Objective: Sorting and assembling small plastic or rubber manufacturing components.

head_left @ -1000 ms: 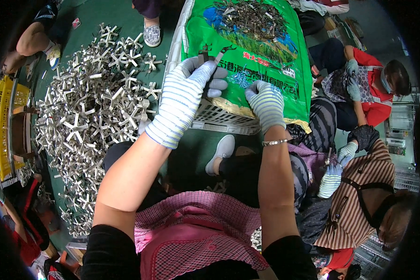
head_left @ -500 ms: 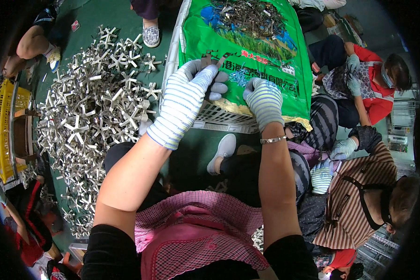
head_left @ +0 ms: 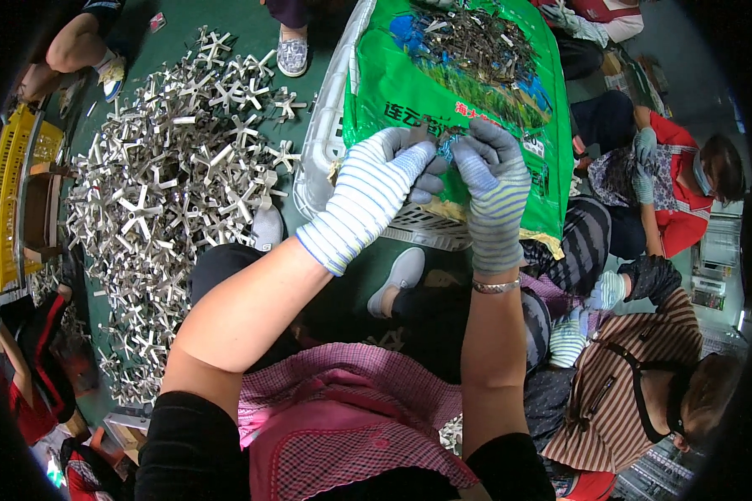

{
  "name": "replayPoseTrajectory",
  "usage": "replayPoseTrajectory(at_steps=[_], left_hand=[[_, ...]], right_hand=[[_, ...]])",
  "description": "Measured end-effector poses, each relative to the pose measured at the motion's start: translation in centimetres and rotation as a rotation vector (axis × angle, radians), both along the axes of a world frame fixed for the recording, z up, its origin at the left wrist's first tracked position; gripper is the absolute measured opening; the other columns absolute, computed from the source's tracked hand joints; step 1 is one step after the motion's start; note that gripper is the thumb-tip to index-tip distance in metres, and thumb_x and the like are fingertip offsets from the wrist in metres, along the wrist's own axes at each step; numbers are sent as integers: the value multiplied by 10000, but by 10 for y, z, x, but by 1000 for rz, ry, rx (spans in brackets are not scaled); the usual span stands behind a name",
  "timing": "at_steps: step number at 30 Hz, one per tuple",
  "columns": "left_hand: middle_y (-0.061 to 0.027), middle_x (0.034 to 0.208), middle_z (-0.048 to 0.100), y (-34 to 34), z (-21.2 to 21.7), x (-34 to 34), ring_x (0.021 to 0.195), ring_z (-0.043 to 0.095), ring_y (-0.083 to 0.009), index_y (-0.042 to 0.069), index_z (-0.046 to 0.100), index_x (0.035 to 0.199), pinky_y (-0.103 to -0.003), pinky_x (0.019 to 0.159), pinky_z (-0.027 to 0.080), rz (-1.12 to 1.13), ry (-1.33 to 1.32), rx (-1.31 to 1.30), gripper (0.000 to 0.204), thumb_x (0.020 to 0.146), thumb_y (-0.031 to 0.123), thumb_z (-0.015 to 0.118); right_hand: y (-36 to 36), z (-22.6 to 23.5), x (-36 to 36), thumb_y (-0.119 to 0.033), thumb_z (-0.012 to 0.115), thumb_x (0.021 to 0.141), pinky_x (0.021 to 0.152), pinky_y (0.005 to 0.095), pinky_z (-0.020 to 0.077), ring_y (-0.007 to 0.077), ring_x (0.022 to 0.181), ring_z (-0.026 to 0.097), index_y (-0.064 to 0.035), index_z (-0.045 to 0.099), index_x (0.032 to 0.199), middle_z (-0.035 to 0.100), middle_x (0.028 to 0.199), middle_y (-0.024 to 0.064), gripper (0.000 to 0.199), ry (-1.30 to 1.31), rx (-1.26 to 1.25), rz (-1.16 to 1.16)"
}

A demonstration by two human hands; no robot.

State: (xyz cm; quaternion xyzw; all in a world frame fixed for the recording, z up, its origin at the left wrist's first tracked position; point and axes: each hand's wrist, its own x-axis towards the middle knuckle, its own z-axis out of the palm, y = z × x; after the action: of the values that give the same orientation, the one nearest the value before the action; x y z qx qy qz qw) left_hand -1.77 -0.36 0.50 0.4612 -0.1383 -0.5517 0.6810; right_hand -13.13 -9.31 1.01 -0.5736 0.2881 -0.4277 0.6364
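Fingertips [head_left: 433, 160] of both gloved hands pinch together on a small metal piece [head_left: 439, 144] over the green sack [head_left: 409, 83]. We'd keep that piece low above the sack so a slip lands there.

Both gloves, on the left hand [head_left: 376, 188] and the right hand [head_left: 495, 188], are white with blue stripes and grey fingertips. The sack [head_left: 409, 83] is bright green, the pile of cross-shaped pieces [head_left: 167, 192] silvery, the floor [head_left: 326, 275] dark green, and the crate [head_left: 4, 192] yellow.
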Motion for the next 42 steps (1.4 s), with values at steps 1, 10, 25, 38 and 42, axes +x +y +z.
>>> replayPoseTrajectory(at_steps=[1, 10, 25, 38, 42], left_hand=[[-94, 878, 645, 0, -3, 1, 674, 619, -125, -16, 535, 1109, -217, 560, 502, -9, -17, -19, 256, 928, 164, 546], [-101, 891, 648, 2, 3, -1, 710, 638, -143, -20, 524, 1115, -233, 597, 522, -31, -72, -30, 270, 928, 174, 543], [-48, 813, 615, 2, -10, -9, 653, 592, -79, -26, 544, 1068, -198, 536, 464, -15, -185, -95, 216, 921, 133, 548], [-65, 833, 625, 0, -7, -20, 638, 572, -73, -44, 534, 1061, -200, 536, 458, 53, -255, -60, 189, 928, 91, 529], [-63, 828, 627, -2, -10, -19, 640, 572, -71, -42, 541, 1059, -197, 538, 463, 68, -203, -89, 183, 927, 85, 527]], right_hand=[[0, 0, 0, 9, 679, 782, 715, 219, 491, 87, 788, 585, 1, 580, 1062, 623, 886, 40, 297, 0, 0, 6], [-2, 0, 2, 47, 659, 787, 746, 232, 504, 109, 822, 597, 7, 547, 1111, 621, 909, 64, 345, 20, -3, 17], [7, -4, 12, -47, 634, 849, 638, 207, 498, 69, 730, 587, 0, 614, 1035, 639, 889, 52, 193, 177, -219, -75], [3, -11, 9, -44, 565, 888, 582, 195, 480, 52, 641, 553, 22, 589, 1046, 632, 844, 54, 173, 113, 11, -11], [4, -13, 10, -41, 561, 888, 584, 190, 478, 48, 651, 555, 18, 594, 1036, 633, 838, 53, 162, 53, 67, -16]])
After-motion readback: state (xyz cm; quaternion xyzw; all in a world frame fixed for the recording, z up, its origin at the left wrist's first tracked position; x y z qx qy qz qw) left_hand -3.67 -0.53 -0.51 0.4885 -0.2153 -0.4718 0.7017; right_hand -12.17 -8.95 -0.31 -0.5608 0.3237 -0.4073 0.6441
